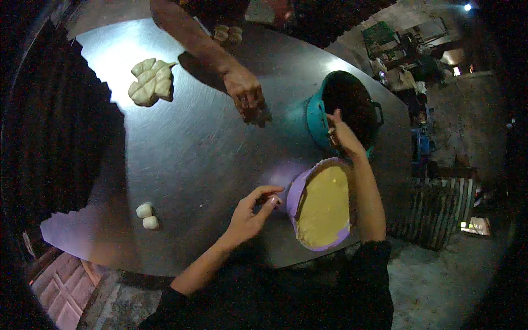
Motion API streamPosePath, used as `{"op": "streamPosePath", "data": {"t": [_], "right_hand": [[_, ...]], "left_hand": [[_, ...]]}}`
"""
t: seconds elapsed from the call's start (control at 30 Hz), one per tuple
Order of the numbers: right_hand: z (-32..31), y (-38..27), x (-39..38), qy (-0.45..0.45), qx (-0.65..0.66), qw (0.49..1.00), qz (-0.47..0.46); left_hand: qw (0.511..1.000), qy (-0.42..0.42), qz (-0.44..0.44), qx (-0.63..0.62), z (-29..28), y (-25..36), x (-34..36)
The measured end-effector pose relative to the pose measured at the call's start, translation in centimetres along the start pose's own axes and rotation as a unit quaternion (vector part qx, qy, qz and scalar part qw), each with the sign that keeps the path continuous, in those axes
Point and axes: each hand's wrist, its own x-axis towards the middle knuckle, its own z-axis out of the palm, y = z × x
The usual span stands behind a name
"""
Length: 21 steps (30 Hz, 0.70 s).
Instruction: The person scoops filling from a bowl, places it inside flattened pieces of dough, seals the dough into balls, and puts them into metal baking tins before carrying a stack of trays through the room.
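My left hand (258,212) is just left of a purple tub (294,195) filled with pale yellow dough or batter (322,206), its fingertips drawn together; what they hold, if anything, I cannot make out. My right hand (341,132) is at the near-left rim of a teal tub (316,121) with a dark inside, fingers curled on that rim. Two small white dough pieces (147,214) lie to the left of my left hand, on the metal table (203,154).
A co-worker's hand (245,91) reaches down over the middle of the table from the top. A divided dough lump (151,82) lies at the upper left, smaller pieces (225,34) at the far edge. Shelving (412,60) and a corrugated sheet (437,209) stand beyond the right edge.
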Motion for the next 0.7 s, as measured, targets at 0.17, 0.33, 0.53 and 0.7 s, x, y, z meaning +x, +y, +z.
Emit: {"op": "streamPosePath", "data": {"t": [0.17, 0.33, 0.53, 0.7], "right_hand": [[0.2, -2.2, -6.9, 0.045, 0.265, 0.962, -0.042], [5.1, -7.6, -19.4, -0.062, 0.535, 0.840, -0.062], [9.5, -8.1, -28.6, 0.009, 0.516, 0.818, -0.253], [9.0, -1.0, -31.8, -0.077, 0.453, 0.831, -0.313]], "left_hand": [[0.998, -0.028, -0.002, -0.051, 1.2, 1.7, 0.4], [0.984, 0.062, 0.027, -0.166, 5.5, 3.0, -0.8], [0.957, 0.076, -0.117, -0.252, 7.6, 6.7, -7.1], [0.931, 0.083, -0.129, -0.332, 9.4, 7.2, -11.6]]}}
